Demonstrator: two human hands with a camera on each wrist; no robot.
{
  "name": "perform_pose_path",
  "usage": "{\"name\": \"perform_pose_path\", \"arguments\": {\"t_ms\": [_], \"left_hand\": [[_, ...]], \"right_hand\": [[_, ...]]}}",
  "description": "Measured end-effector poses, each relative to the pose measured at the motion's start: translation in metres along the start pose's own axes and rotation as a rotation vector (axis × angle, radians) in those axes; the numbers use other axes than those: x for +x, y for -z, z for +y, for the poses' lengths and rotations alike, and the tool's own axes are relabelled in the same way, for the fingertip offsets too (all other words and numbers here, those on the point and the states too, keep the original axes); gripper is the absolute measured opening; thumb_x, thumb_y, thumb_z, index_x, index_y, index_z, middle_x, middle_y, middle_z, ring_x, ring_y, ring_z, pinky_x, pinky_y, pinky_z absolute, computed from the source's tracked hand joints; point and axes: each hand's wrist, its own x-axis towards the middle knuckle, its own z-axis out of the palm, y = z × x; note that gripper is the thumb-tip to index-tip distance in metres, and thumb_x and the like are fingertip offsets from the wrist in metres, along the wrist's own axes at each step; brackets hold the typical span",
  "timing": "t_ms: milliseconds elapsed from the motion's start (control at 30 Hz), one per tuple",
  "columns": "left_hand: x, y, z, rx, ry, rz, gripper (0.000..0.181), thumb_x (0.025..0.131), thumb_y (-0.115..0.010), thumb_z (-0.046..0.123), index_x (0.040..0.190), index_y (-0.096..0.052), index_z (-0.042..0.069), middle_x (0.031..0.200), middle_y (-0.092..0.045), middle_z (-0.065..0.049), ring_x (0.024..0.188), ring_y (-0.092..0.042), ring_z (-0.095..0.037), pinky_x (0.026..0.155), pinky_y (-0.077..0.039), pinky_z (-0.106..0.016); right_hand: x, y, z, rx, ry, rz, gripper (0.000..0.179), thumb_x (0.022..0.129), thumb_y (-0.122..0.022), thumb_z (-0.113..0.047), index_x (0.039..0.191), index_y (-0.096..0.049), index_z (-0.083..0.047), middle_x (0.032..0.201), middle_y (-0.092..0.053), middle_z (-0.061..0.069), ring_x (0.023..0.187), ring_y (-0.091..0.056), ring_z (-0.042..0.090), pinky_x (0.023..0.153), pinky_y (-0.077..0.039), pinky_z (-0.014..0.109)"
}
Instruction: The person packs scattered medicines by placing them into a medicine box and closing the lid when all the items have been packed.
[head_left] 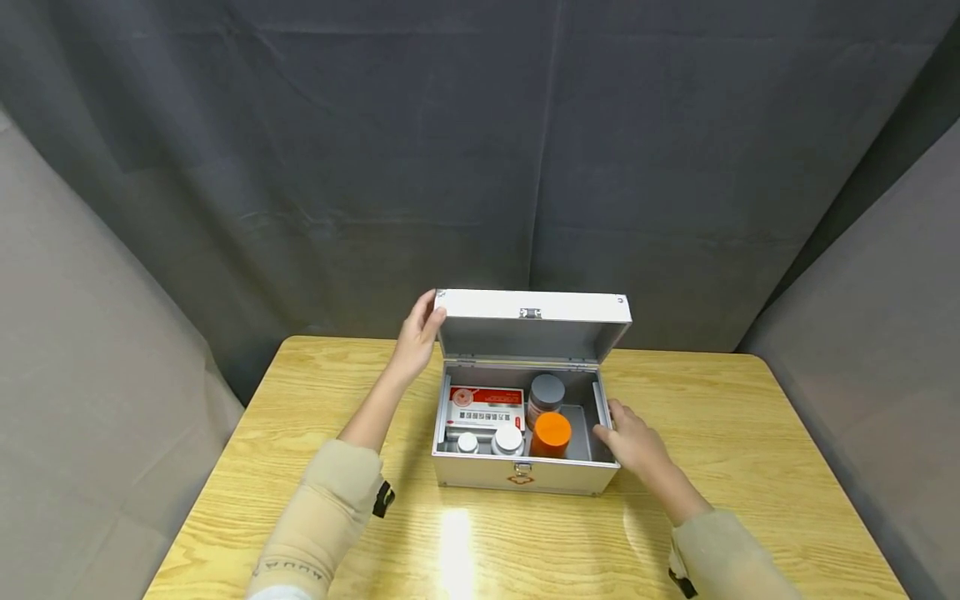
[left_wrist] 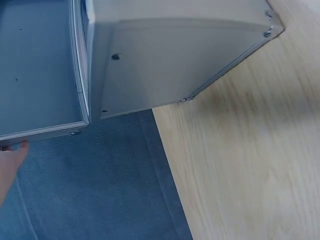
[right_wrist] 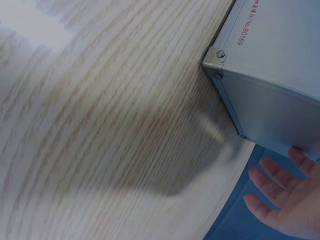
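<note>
A silver first-aid box (head_left: 480, 475) stands on the table with its lid (head_left: 532, 305) raised. My left hand (head_left: 417, 337) grips the lid's left corner, and its fingertips show on the lid edge in the left wrist view. At the box's right side is my right hand (head_left: 637, 442), thumb over the rim; in the right wrist view its loosely spread fingers (right_wrist: 267, 187) lie by the side wall, one touching it. Inside are a red-and-white medicine carton (head_left: 486, 408), a grey-capped bottle (head_left: 547, 392), an orange-capped bottle (head_left: 551, 435) and two white-capped bottles (head_left: 507, 440).
The box sits towards the back of a wood-grain table (head_left: 300, 417). A dark grey curtain (head_left: 375, 167) hangs behind the far edge, with lighter cloth panels (head_left: 90, 375) on both sides.
</note>
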Motion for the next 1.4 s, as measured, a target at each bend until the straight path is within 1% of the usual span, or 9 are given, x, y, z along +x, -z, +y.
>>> {"name": "perform_pose_path", "arguments": {"t_ms": [233, 400, 600, 700, 867, 967, 1133, 1300, 1400], "left_hand": [[-0.016, 0.004, 0.001, -0.060, -0.089, -0.066, 0.063, 0.092, -0.045, 0.032, 0.137, -0.028, -0.008, 0.138, -0.035, -0.027, 0.130, -0.032, -0.035, 0.106, -0.028, -0.038], [-0.035, 0.005, 0.016, -0.046, -0.174, -0.065, 0.055, 0.092, -0.048, 0.025, 0.132, -0.035, -0.009, 0.124, -0.046, -0.029, 0.113, -0.047, -0.032, 0.095, -0.041, -0.042], [-0.049, 0.003, 0.015, -0.046, -0.226, -0.071, 0.062, 0.088, -0.049, 0.032, 0.132, -0.035, -0.010, 0.126, -0.044, -0.029, 0.114, -0.047, -0.029, 0.096, -0.041, -0.034], [-0.054, 0.003, 0.010, -0.066, -0.253, -0.079, 0.066, 0.086, -0.049, 0.036, 0.131, -0.035, -0.010, 0.132, -0.040, -0.030, 0.123, -0.040, -0.037, 0.100, -0.037, -0.039], [-0.061, 0.002, 0.003, -0.111, -0.280, -0.086, 0.067, 0.085, -0.051, 0.037, 0.131, -0.036, -0.010, 0.133, -0.038, -0.029, 0.124, -0.037, -0.041, 0.099, -0.037, -0.039], [-0.065, 0.002, 0.002, -0.112, -0.289, -0.080, 0.067, 0.085, -0.052, 0.037, 0.130, -0.037, -0.011, 0.132, -0.039, -0.029, 0.122, -0.038, -0.041, 0.098, -0.038, -0.042], [-0.071, 0.001, 0.001, -0.066, -0.329, -0.054, 0.065, 0.085, -0.052, 0.035, 0.129, -0.038, -0.011, 0.132, -0.040, -0.030, 0.125, -0.034, -0.041, 0.096, -0.036, -0.052], [-0.080, -0.003, -0.002, -0.055, -0.358, -0.011, 0.062, 0.086, -0.055, 0.027, 0.128, -0.039, -0.015, 0.131, -0.035, -0.034, 0.120, -0.037, -0.044, 0.095, -0.038, -0.051], [-0.090, -0.007, -0.003, -0.052, -0.342, 0.019, 0.055, 0.086, -0.059, 0.013, 0.128, -0.039, -0.016, 0.132, -0.033, -0.036, 0.120, -0.037, -0.045, 0.099, -0.036, -0.041]], "right_hand": [[-0.001, -0.007, 0.004, 0.264, -0.023, 0.014, 0.051, 0.091, -0.044, -0.027, 0.131, -0.035, 0.004, 0.124, -0.048, 0.027, 0.109, -0.049, 0.039, 0.090, -0.039, 0.051], [0.001, -0.012, 0.004, 0.377, -0.059, 0.014, 0.050, 0.089, -0.047, -0.026, 0.129, -0.035, 0.002, 0.114, -0.053, 0.025, 0.095, -0.055, 0.031, 0.079, -0.046, 0.040], [-0.002, -0.009, 0.003, 0.477, -0.069, -0.011, 0.056, 0.091, -0.046, -0.031, 0.132, -0.027, 0.001, 0.124, -0.043, 0.029, 0.105, -0.050, 0.038, 0.084, -0.045, 0.045], [-0.006, -0.004, -0.001, 0.616, -0.045, 0.053, 0.052, 0.093, -0.042, -0.029, 0.133, -0.024, 0.001, 0.128, -0.038, 0.027, 0.111, -0.047, 0.032, 0.090, -0.038, 0.045], [-0.013, 0.020, -0.014, 0.994, 0.036, 0.247, 0.030, 0.098, -0.031, -0.022, 0.124, -0.034, -0.008, 0.115, -0.049, -0.004, 0.102, -0.049, 0.006, 0.091, -0.032, 0.036], [-0.019, 0.037, -0.023, 1.128, 0.123, 0.287, 0.029, 0.100, -0.027, -0.024, 0.125, -0.035, -0.013, 0.113, -0.046, -0.013, 0.105, -0.046, 0.003, 0.091, -0.032, 0.028], [-0.030, 0.053, -0.041, 1.085, 0.204, 0.300, 0.052, 0.100, -0.028, -0.026, 0.141, -0.021, 0.006, 0.132, -0.039, 0.003, 0.111, -0.042, -0.004, 0.097, -0.032, 0.016], [-0.041, 0.053, -0.053, 0.867, 0.125, 0.348, 0.054, 0.098, -0.038, -0.028, 0.141, -0.027, 0.003, 0.138, -0.037, 0.018, 0.113, -0.041, -0.004, 0.094, -0.032, 0.008], [-0.045, 0.047, -0.053, 0.852, 0.099, 0.385, 0.052, 0.096, -0.045, -0.024, 0.140, -0.031, 0.002, 0.136, -0.040, 0.019, 0.112, -0.042, -0.005, 0.090, -0.033, 0.006]]}}
